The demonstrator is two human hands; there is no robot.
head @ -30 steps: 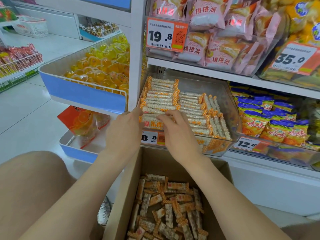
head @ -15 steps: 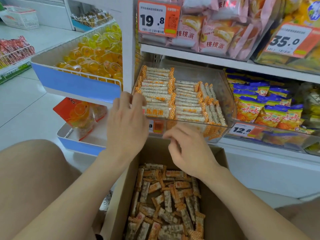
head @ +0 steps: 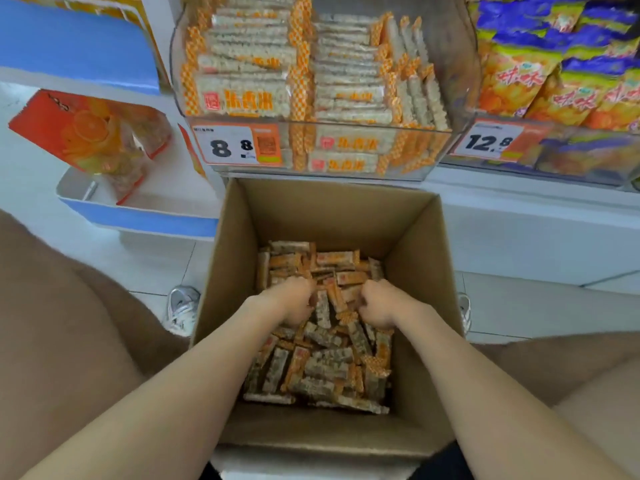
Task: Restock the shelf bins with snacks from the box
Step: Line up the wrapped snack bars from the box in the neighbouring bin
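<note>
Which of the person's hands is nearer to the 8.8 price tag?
Left. The left hand is among the snack bars in the box, below the 8.8 price tag; the right hand is farther right.

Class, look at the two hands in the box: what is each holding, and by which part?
Left hand and right hand curl their fingers into the snack bars; any grip is hidden.

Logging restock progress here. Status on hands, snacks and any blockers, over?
Left hand and right hand in the cardboard box, fingers curled on snack bars. Clear bin above, well stacked. Nothing blocking.
</note>
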